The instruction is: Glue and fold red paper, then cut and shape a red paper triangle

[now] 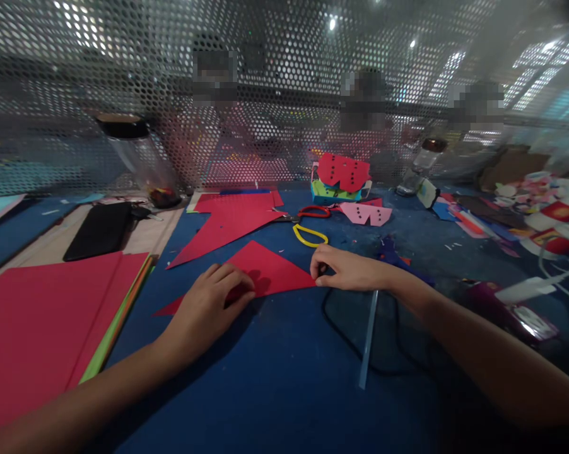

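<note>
A folded, triangular piece of red paper lies on the blue table between my hands. My left hand rests on its left part, fingers curled with thumb and fingertips close together at the near edge. The right corner of the same paper is pinched by my right hand. Just beyond it are scissors with one red and one yellow handle loop. Next to them, more red paper lies behind my left hand. A clear strip pokes out below my right wrist.
A stack of red sheets and a black phone are at the left. Jars stand by the perforated metal screen. Paper cutouts, a glue gun and scraps lie right, with a black cord nearby.
</note>
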The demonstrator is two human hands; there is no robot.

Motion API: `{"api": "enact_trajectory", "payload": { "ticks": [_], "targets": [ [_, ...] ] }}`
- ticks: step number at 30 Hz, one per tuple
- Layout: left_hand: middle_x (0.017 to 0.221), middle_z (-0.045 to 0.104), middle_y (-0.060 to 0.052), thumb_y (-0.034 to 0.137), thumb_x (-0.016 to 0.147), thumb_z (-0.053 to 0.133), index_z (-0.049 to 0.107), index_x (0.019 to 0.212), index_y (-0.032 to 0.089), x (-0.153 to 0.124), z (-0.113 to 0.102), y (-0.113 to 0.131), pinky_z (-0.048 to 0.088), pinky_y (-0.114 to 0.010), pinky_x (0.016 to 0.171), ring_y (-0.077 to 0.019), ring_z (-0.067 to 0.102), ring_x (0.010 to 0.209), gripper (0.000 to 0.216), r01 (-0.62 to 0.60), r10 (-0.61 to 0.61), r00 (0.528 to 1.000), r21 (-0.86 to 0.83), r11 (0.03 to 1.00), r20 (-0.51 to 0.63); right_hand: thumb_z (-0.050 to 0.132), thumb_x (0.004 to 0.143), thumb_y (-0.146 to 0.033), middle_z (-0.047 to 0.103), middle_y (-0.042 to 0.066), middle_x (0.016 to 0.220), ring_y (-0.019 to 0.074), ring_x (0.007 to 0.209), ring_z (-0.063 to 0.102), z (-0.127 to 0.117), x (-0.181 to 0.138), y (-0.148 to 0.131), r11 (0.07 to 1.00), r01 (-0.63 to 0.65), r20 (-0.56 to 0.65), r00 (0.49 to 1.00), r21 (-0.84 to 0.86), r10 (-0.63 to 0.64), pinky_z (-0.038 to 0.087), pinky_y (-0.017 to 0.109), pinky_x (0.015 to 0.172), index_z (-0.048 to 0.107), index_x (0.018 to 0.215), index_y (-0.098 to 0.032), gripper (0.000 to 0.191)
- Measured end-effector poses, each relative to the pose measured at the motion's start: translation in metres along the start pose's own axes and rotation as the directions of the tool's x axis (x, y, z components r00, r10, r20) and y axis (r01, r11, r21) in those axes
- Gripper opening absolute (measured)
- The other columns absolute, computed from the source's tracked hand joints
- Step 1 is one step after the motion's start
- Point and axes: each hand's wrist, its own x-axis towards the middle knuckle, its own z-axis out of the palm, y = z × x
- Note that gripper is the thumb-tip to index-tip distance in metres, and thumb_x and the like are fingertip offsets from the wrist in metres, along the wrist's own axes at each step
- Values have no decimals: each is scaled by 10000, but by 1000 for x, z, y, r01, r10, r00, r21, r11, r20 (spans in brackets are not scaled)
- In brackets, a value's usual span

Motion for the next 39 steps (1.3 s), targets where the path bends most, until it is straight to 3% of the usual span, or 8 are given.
{"api": "enact_trajectory", "payload": {
  "ticks": [11,15,17,21,26,39],
  "targets": [
    [1014,659,-33,272,973,579,664,951,232,-2,-1,1,434,-368,841,-227,555,943,97,-29,29,1000,4,1000,-1,588,819,-69,628,45,1045,171,945,603,-8,-3,-5,1000,15,29,999,-7,-14,469,295,867,657,942,-192,188],
    [986,656,-31,253,969,582,663,942,227,-1,0,1,430,-362,824,-225,550,925,90,-33,33,999,0,999,-12,598,897,-186,653,44,1083,179,956,611,-11,-7,-23,1000,26,-67,997,-2,-26,463,303,852,656,1023,-202,140],
    [978,654,-31,247,970,583,663,952,223,-1,0,1,432,-359,821,-221,551,917,86,-40,40,999,-3,999,-14,614,932,-278,666,38,1109,182,1015,607,-5,-5,-38,997,75,-133,988,14,-72,447,305,901,661,1054,-212,146],
    [963,651,-34,230,953,609,655,948,206,-1,1,0,432,-363,834,-219,554,905,52,-46,46,999,12,999,-25,636,942,-295,677,47,1069,182,995,608,21,13,-58,994,92,-188,977,-67,-103,435,304,881,685,1023,-205,130],
    [960,649,-27,182,931,620,641,936,197,-1,2,0,417,-379,872,-212,550,897,26,-57,58,998,25,998,-32,704,913,-337,671,31,940,182,912,586,47,37,-59,979,84,-204,971,-185,-122,413,304,801,690,900,-202,137],
    [964,615,-39,214,932,605,602,844,192,-7,-2,2,423,-382,842,-223,534,915,91,30,-28,999,65,997,-23,725,895,-360,643,16,878,180,870,539,62,43,-54,985,41,-255,963,-168,-84,380,319,793,643,791,-198,210]
  ]
}}
